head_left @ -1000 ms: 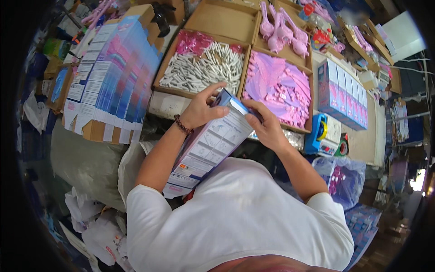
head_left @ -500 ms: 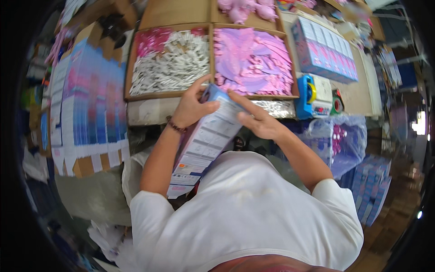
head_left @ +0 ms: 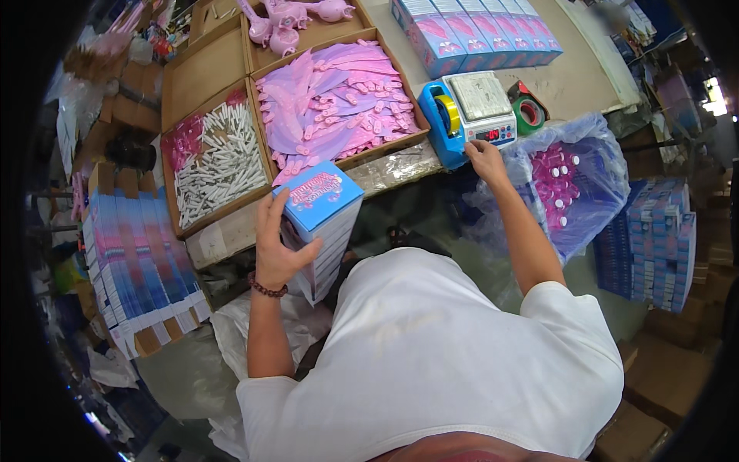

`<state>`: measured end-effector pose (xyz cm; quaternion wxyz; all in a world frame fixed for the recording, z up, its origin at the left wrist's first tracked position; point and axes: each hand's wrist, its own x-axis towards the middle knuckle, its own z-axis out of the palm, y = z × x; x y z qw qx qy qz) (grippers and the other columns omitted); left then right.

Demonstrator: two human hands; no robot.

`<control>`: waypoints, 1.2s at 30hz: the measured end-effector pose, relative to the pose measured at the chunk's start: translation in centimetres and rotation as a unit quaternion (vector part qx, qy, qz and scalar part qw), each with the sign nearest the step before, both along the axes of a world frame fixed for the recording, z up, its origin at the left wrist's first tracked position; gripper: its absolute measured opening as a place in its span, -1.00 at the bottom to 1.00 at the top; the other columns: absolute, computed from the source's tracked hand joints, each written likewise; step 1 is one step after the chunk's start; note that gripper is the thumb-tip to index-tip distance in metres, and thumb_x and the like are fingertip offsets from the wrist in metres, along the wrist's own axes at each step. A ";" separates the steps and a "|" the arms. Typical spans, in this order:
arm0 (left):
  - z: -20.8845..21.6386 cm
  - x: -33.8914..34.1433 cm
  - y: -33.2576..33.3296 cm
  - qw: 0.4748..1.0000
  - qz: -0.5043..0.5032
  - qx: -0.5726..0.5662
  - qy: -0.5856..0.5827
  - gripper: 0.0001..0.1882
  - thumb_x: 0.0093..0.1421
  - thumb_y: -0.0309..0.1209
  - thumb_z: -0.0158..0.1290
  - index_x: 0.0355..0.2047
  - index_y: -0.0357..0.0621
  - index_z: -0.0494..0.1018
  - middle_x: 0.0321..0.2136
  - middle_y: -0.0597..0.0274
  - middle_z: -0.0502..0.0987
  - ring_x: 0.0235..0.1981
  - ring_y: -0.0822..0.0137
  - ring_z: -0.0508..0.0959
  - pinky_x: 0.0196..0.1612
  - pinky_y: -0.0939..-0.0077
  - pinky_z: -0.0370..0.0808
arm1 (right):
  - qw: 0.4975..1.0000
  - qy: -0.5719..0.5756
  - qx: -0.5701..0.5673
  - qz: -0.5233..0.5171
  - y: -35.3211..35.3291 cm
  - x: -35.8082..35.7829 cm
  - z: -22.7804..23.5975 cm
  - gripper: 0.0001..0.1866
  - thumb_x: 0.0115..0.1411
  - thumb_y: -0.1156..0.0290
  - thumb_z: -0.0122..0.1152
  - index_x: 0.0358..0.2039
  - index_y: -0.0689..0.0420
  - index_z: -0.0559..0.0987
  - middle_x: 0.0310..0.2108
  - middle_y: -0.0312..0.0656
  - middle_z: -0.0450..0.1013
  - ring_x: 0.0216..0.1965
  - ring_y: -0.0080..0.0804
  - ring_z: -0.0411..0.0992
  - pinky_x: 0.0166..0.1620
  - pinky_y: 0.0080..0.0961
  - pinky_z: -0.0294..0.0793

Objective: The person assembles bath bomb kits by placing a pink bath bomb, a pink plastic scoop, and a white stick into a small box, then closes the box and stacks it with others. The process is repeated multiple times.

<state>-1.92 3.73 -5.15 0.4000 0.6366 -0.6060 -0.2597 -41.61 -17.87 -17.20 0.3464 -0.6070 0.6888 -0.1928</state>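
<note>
My left hand grips a tall blue carton by its side, thumb and fingers around the upper end. Its closed blue top, with pink lettering, faces up, and the white printed side runs down toward my lap. My right hand reaches to the front end of a blue tape dispenser that carries a yellow-cored roll. Thumb and fingertips are pinched together there; whatever lies between them is too small to make out. Just behind that hand stands a white digital scale with a lit red display.
Open cardboard trays hold pink-purple plastic strips and white stick-like parts. Filled cartons stand in a row at the back. A green tape roll sits beside the scale. Right: a plastic-lined bin of pink bottles. Left: flattened cartons.
My right hand has left the carton and moved right to the tape dispenser. The carton, in my left hand, has shifted left and tipped so its top shows. The view has turned rightward.
</note>
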 end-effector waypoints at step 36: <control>-2.4 -0.8 3.0 0.996 -0.011 0.049 -0.080 -0.22 -0.23 -0.32 0.33 0.09 -0.09 0.36 0.05 -0.08 0.28 0.00 -0.02 0.43 0.02 0.26 0.44 | 0.927 -0.320 0.124 -0.151 5.1 -2.3 -0.6 -0.82 0.20 0.36 0.23 -0.35 0.22 0.52 -0.47 -0.28 0.48 -0.50 -0.53 0.48 -0.43 -0.58 0.54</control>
